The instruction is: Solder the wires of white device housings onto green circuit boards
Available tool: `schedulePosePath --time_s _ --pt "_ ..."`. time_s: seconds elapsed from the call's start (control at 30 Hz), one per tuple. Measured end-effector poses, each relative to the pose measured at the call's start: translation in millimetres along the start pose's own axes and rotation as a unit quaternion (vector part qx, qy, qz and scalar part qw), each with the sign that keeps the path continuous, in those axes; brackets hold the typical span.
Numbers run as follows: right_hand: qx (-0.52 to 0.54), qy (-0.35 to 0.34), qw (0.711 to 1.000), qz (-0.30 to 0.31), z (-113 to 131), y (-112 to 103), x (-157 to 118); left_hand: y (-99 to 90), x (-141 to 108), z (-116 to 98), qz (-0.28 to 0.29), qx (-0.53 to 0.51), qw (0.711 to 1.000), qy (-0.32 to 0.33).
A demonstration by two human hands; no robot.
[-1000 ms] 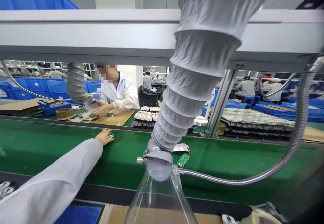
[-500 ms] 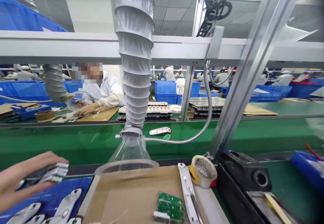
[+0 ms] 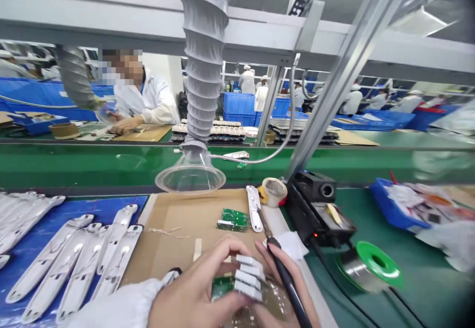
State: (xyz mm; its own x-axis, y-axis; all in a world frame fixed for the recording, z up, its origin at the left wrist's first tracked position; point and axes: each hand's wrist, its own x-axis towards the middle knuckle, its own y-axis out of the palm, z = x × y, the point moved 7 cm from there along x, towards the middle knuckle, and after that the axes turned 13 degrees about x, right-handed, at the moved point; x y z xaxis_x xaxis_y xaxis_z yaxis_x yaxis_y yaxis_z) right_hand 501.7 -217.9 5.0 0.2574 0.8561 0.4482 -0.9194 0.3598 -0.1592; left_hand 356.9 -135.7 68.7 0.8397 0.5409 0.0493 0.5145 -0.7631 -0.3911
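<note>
My left hand [image 3: 196, 288] is closed on a small stack of circuit boards with white blocks [image 3: 248, 278], above the brown cardboard [image 3: 148, 256]. In my right hand [image 3: 297, 268] is a soldering iron [image 3: 284, 278], its black handle slanting down toward me and its tip pointing up and away. The right fingers are close beside the stack; whether they touch it I cannot tell. Beyond the hands, green circuit boards [image 3: 233, 219] lie on the cardboard. A white elongated shell [image 3: 254, 207] is next to the iron's tip.
White shells with wires [image 3: 79, 258] lie on a blue sheet [image 3: 122, 203] at left. A clear fume hood [image 3: 191, 178] hangs ahead. Rightward are a round pot [image 3: 274, 193], a black soldering station [image 3: 315, 209], a solder spool [image 3: 371, 266] and a blue bin [image 3: 393, 204]. A co-worker [image 3: 143, 95] sits opposite.
My left hand has come from above the blue sheet at left to the middle, carrying the white-block stack. My right hand now shows with the soldering iron. The view has tilted down.
</note>
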Motion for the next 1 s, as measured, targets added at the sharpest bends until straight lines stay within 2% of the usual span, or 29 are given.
schedulePosePath --time_s 0.1,0.17,0.23,0.3,0.4,0.57,0.73,0.87,1.0 --pt "-0.045 0.004 0.999 0.024 -5.5 -8.7 12.6 -5.3 2.5 21.8 -0.003 0.139 0.990 0.024" --pt "-0.047 0.018 0.997 0.058 -13.4 -5.7 25.8 -12.4 9.5 37.3 -0.012 0.227 0.973 0.045" --pt "-0.037 0.030 0.994 0.096 -23.4 1.7 39.5 -18.8 20.1 52.3 -0.024 0.264 0.963 0.053" --pt "-0.041 0.036 0.992 0.114 -33.7 7.9 51.2 -24.6 30.8 65.9 -0.039 0.277 0.959 0.046" --pt "-0.074 0.019 0.991 0.107 -45.1 9.7 60.6 -29.7 40.6 81.0 -0.050 0.290 0.955 0.030" --pt "-0.101 -0.025 0.989 0.103 -53.2 7.8 55.7 -37.9 43.9 97.7 -0.076 0.318 0.945 0.027" --pt "-0.097 -0.020 0.991 0.093 -57.7 8.7 52.3 -39.8 57.1 123.6 -0.020 0.334 0.942 0.006" --pt "-0.093 -0.018 0.992 0.086 -53.3 6.9 52.1 -39.2 65.4 124.1 -0.005 0.308 0.951 0.009" --pt "-0.099 -0.018 0.993 0.059 -45.2 0.7 47.5 -36.5 64.6 117.8 -0.041 0.302 0.951 0.046"
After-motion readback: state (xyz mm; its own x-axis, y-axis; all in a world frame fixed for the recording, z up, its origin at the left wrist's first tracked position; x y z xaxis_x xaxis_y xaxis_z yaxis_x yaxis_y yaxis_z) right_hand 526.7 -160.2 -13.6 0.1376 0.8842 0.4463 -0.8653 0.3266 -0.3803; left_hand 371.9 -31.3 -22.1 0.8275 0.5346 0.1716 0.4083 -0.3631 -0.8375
